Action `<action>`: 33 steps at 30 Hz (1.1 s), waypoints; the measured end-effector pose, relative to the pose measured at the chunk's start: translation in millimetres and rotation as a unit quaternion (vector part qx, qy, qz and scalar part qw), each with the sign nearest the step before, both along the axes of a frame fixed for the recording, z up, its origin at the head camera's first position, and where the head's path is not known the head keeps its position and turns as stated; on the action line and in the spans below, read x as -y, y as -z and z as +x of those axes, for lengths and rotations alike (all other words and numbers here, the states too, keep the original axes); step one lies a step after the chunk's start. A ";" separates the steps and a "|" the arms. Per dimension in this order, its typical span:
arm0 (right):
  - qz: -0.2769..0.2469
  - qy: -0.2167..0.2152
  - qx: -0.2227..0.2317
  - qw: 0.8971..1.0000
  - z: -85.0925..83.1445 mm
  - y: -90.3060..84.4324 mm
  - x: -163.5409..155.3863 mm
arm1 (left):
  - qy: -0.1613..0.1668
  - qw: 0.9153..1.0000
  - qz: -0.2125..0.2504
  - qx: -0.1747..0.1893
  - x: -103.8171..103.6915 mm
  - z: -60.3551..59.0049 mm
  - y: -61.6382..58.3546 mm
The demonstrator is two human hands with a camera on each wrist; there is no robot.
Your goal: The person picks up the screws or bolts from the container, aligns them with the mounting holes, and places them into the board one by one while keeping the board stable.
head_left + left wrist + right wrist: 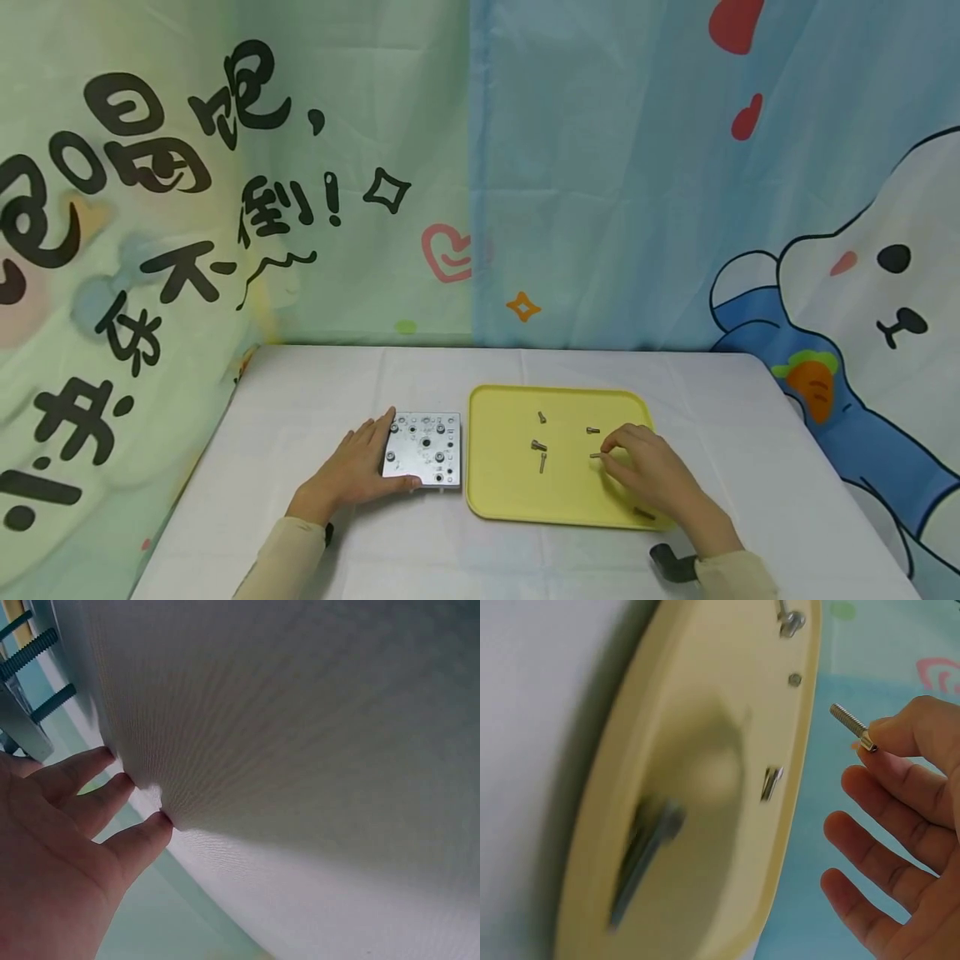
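In the head view my left hand holds a silver metal plate by its left side, index finger at the back corner and thumb along the front edge. Holes and several screw heads dot the plate's top. Threaded screw ends stick out of its underside in the left wrist view, where the other fingertips touch the white tablecloth. Over the yellow tray, my right hand pinches a socket-head screw between thumb and index finger, its threaded end pointing away. The remaining right-hand fingers are spread and loosely bent.
Several loose screws lie in the tray, among them a pair near the middle, a short one and a long dark one near the front right. A printed curtain hangs behind the white table.
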State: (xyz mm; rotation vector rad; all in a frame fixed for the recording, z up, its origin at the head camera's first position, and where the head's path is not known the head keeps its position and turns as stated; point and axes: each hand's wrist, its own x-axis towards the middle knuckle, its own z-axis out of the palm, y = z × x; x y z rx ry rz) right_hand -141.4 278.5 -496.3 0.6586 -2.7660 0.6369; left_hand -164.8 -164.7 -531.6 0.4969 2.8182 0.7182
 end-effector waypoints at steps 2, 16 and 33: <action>0.001 -0.006 0.001 1.000 -2.5 -0.4 6.5 | 0.001 1.000 0.002 0.000 0.2 -0.1 -0.4; -0.017 -0.088 -0.025 0.996 -19.3 -4.3 59.3 | 0.003 1.000 0.006 0.002 1.4 -1.0 -1.1; -0.023 -0.171 -0.016 0.985 -30.9 -4.3 133.2 | 0.006 1.000 -0.002 0.005 3.3 -2.6 0.9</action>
